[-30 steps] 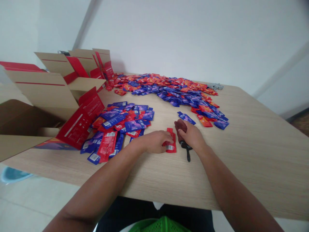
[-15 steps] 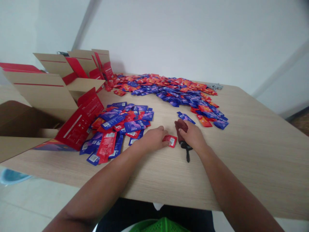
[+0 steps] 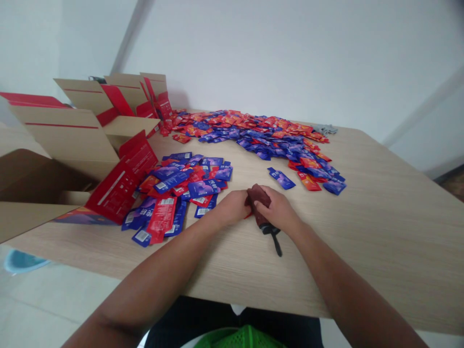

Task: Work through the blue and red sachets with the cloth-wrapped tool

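Observation:
My right hand (image 3: 279,209) is closed around a dark red-brown handheld tool (image 3: 258,195) with a black end and a short black strap. The tool lies slanted, its strap end toward me. Right beside it, my left hand (image 3: 234,207) has its fingers bent down over a red sachet (image 3: 248,215). Only a sliver of that sachet shows; hand and tool cover the rest. The tool's front end meets the left fingertips. A single blue-purple sachet (image 3: 282,178) lies on the table beyond my right hand.
A loose pile of red and blue sachets (image 3: 206,187) lies left of my hands. A long heap of sachets (image 3: 261,140) curves along the back of the table (image 3: 380,232). Open cartons (image 3: 72,137) line the left side. A grey cloth (image 3: 325,129) sits at the back right.
My right hand has moved left with the tool, bringing it over the red sachet at my left hand. The sachet's white label is now covered. The blue-purple sachet is more exposed.

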`<move>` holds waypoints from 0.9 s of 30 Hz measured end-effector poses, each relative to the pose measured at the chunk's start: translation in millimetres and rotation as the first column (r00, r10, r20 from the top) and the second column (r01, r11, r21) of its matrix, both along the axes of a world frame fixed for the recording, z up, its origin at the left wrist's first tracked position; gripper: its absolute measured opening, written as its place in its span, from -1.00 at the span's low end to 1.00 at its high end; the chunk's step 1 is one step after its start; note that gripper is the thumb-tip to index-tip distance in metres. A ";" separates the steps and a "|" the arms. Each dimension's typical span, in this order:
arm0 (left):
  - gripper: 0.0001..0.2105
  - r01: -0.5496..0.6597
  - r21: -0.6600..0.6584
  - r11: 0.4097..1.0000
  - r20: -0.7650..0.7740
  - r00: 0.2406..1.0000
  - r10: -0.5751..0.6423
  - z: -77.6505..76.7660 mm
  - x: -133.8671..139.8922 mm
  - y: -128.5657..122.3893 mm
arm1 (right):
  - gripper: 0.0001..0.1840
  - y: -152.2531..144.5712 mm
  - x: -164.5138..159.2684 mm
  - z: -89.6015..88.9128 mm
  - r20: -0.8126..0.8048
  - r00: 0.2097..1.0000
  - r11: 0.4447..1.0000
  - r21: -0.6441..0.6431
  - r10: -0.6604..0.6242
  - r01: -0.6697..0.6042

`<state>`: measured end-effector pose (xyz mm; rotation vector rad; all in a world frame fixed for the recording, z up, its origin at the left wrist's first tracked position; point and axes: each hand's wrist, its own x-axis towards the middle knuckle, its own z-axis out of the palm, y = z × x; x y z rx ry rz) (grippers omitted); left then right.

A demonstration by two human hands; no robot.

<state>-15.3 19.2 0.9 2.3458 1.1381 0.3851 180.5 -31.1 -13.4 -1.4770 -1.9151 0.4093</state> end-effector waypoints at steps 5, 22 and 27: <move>-0.73 -0.077 0.024 0.997 -0.087 0.993 0.079 3.5 -0.6 -1.5 | -0.44 4.1 4.0 -1.6 0.075 0.996 0.999 -0.026 -0.038 0.040; -0.81 -0.052 0.003 0.999 -0.099 0.994 0.052 9.5 -2.7 -5.7 | -0.59 9.1 15.5 -0.5 0.090 0.983 0.984 -0.066 -0.157 0.163; -0.81 -0.044 0.013 0.999 -0.092 0.995 0.045 6.7 -3.6 -4.3 | -0.59 9.4 23.2 -1.5 0.134 0.961 0.966 -0.063 -0.241 0.251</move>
